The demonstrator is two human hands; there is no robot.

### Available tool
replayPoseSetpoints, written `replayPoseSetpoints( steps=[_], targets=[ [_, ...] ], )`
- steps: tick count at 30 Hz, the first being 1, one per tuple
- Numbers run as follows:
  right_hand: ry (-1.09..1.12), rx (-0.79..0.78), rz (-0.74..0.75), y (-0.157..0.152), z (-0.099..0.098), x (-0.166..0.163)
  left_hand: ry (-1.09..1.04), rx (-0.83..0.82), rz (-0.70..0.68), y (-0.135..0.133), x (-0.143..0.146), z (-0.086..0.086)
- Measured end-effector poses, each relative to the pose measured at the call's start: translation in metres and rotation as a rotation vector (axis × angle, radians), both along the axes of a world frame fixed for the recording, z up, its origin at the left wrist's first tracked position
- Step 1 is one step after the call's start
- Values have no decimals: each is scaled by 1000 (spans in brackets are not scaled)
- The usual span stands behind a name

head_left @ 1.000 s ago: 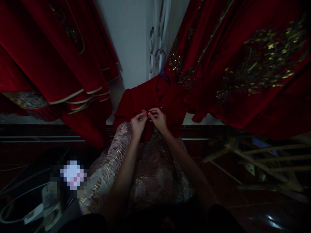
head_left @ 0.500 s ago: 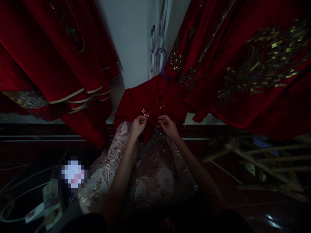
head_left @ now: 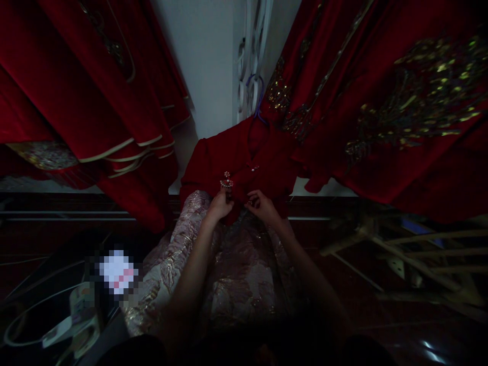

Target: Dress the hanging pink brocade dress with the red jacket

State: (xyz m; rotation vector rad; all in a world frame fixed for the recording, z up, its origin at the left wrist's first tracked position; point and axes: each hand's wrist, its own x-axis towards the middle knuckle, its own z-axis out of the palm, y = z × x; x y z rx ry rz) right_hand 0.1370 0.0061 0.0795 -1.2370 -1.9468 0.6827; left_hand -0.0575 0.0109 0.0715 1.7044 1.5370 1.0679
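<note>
A short-sleeved red jacket hangs in front of me on a purple hanger. A jewelled ornament sits on its left front, and a smaller clasp glitters below the neckline. My left hand is closed on the jacket's front, just under the jewelled ornament. Opposite it, my right hand pinches the other front edge by a small shiny piece, partly hidden by the fingers. Below the jacket spreads a pinkish brocade skirt with a metallic sheen.
Red garments with pale piping hang at the left, and red garments with gold sequins at the right. A pale metal scroll rack stands behind. Wooden furniture is lower right; cables and a power strip lie lower left.
Both hands have moved slightly down along the jacket front. More of the jewelled ornament shows above my left fingers. My right fingers are now at the small shiny piece.
</note>
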Motion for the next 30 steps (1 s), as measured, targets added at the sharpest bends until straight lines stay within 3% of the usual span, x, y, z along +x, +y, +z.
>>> replayPoseSetpoints(
  steps=[6,12,19,30],
  targets=[
    [23,-35,-8,0,4,3,-240,-37,62,3,3,0],
    [205,-89,-16,3,5,-2,-169,23,134,6,0,1],
    [462,-234,14,13,10,-9,-138,21,128,6,1,2],
    [499,-271,27,13,13,-17,-124,47,108,4,1,-1]
  ],
)
